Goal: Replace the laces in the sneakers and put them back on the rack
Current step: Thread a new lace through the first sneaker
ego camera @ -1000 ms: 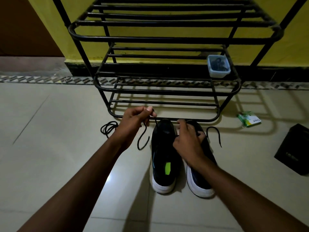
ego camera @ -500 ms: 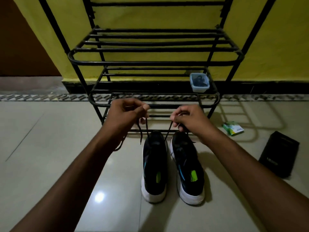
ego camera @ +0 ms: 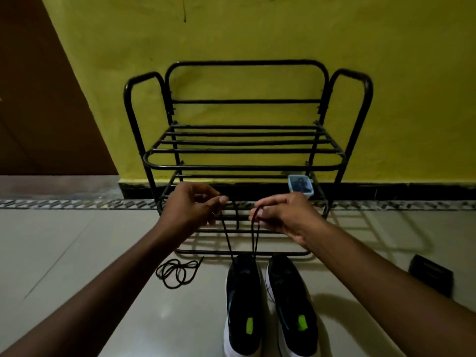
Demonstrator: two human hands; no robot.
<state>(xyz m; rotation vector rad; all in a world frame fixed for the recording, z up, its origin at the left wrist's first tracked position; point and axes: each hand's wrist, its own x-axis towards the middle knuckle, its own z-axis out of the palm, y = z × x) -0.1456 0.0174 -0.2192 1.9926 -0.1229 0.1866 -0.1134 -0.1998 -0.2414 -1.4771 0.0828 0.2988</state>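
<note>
Each hand pinches one end of a thin black cord lace between thumb and forefinger: the left hand holds the left strand, the right hand the right strand, both raised above the floor. The two strands run down, drawing closer together, to the toe end of the left black sneaker with a white sole, so the lace seems threaded only through its farthest eyelets and pulled even. The matching right sneaker stands just beside it, apparently unlaced. A second black lace lies in a loose coil on the pale tiled floor, left of the shoes. Just beyond the toes stands the black metal tube rack against the yellow wall.

The lace looks light and limp; it will flop unless kept taut, so holding it near the stiff tips should make threading easier. The sneakers look light enough to lift by the heel collar.
</note>
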